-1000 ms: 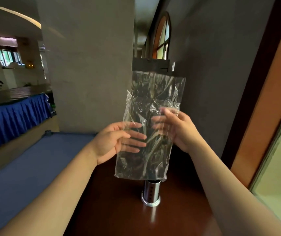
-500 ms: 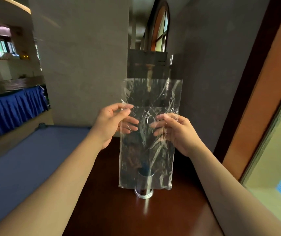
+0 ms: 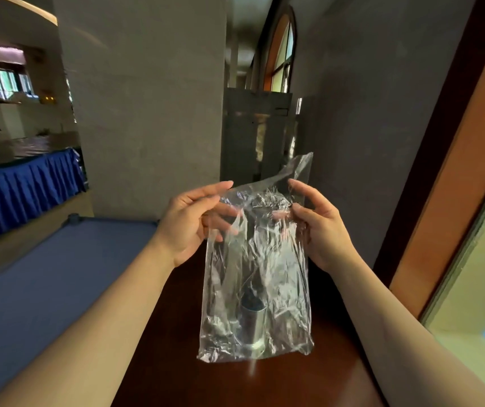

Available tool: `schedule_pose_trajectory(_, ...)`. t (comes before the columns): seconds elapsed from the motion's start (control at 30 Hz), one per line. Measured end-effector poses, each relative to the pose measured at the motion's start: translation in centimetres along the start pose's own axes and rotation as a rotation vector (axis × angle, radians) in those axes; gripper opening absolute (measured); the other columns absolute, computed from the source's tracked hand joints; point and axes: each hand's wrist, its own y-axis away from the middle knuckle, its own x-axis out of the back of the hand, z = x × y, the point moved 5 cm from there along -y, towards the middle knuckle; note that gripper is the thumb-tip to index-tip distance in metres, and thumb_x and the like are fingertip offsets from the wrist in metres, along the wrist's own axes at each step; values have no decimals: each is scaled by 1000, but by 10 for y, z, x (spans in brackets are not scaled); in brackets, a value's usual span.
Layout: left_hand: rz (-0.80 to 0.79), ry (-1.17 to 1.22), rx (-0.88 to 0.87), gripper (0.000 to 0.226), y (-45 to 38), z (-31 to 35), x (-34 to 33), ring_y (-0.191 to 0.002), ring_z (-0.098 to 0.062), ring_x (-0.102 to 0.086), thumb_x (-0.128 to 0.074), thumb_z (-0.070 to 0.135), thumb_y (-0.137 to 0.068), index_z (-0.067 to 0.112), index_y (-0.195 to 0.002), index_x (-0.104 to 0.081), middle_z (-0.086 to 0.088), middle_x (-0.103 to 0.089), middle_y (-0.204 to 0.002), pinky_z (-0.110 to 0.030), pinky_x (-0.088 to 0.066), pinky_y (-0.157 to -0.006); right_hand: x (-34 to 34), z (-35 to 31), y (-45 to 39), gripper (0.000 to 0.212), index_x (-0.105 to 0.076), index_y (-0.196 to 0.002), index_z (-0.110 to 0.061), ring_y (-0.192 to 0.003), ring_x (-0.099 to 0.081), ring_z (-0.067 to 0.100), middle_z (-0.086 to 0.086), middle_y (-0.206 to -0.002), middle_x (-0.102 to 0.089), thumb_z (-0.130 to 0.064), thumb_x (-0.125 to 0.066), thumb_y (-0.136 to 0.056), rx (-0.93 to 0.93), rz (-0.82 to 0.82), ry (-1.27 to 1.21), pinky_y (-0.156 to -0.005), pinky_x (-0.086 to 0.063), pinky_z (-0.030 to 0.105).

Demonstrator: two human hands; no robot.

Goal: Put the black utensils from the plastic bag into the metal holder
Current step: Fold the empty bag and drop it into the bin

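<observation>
A clear, crinkled plastic bag hangs in front of me over the dark brown table. My left hand pinches its top left edge and my right hand pinches its top right edge. The bag looks see-through, with nothing dark inside that I can make out. Through the plastic I see the metal holder standing upright on the table behind the bag. The dark tops of the black utensils stick out of its mouth.
A blue-covered table adjoins the brown one on the left. A grey pillar and a metal cabinet stand behind. A grey wall and a wooden frame close off the right side.
One second ago the bag was full of black utensils above the holder. It now hangs limp and clear, and both hands have shifted up to its crumpled top edge.
</observation>
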Motion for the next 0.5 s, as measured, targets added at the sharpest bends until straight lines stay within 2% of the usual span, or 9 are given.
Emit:
schedule_pose_trajectory(0.03, -7, 25, -9, 33, 0, 0, 1, -61, -23, -75, -47, 6, -100, 13, -111, -77, -19, -79, -90, -26, -54, -45, 1, 1, -1, 38, -66, -129, -25, -71, -72, 32, 23, -95, -77, -8, -48, -100, -7, 7, -31, -68, -60, 38)
schedule_pose_trajectory(0.1, -27, 44, -14, 38, 1, 1, 1, -67, -26, -76, -42, 2, -98, 8, -95, -79, -21, -79, -94, -29, -57, -49, 0, 2, 0, 33, -74, -111, -17, -69, -72, 29, 21, -91, -78, -4, -46, -101, -6, 16, -100, -67, -61, 38)
schedule_pose_trajectory(0.2, -34, 37, 20, 38, 2, 2, 0, -86, -36, -77, -39, 11, -94, 5, -81, -74, -26, -76, -103, -32, -60, -55, -2, 7, 1, 26, -70, -91, -10, -69, -71, 29, 20, -92, -76, -3, -44, -95, -45, -4, -163, -62, -59, 37)
schedule_pose_trajectory(0.27, 5, -30, 44, 34, 2, 3, 2, -81, -39, -75, -49, 25, -94, 8, -76, -72, -27, -76, -104, -33, -59, -53, -2, 13, 0, 18, -65, -86, -8, -73, -68, 36, 25, -102, -72, -16, -48, -86, -95, -21, -224, -68, -55, 42)
schedule_pose_trajectory(0.33, 31, -170, 53, 25, 3, 4, 2, -76, -37, -74, -69, 30, -93, 12, -76, -70, -24, -76, -103, -34, -60, -52, -4, 18, 0, 29, -63, -82, -8, -74, -68, 37, 26, -105, -71, -37, -58, -86, -128, -32, -249, -71, -53, 45)
schedule_pose_trajectory(0.37, 35, -221, 59, 19, 3, 4, 2, -77, -37, -74, -77, 25, -87, 13, -77, -67, -23, -76, -103, -34, -61, -52, -3, 19, -1, 34, -64, -81, -10, -73, -69, 34, 23, -103, -72, -44, -65, -86, -129, -26, -196, -68, -57, 43)
schedule_pose_trajectory(0.4, 42, -245, 67, 17, 4, 4, 3, -79, -39, -75, -80, 17, -82, 13, -78, -64, -24, -76, -103, -35, -61, -53, -2, 21, -2, 31, -64, -82, -13, -71, -70, 28, 20, -101, -73, -43, -73, -84, -122, -18, -122, -62, -58, 39)
schedule_pose_trajectory(0.47, 51, -259, 76, 22, 5, 4, 6, -82, -43, -76, -75, -3, -83, 13, -84, -60, -25, -74, -107, -37, -61, -53, 0, 23, -2, 19, -64, -91, -15, -63, -68, 20, 20, -95, -70, -16, -81, -82, -82, -15, -17, -51, -55, 30)
schedule_pose_trajectory(0.5, 53, -274, 72, 26, 5, 5, 7, -81, -42, -76, -70, -10, -85, 14, -91, -60, -24, -75, -108, -37, -61, -54, 2, 24, -1, 26, -62, -98, -15, -60, -67, 19, 21, -92, -68, -3, -78, -82, -67, -9, 0, -48, -53, 28)
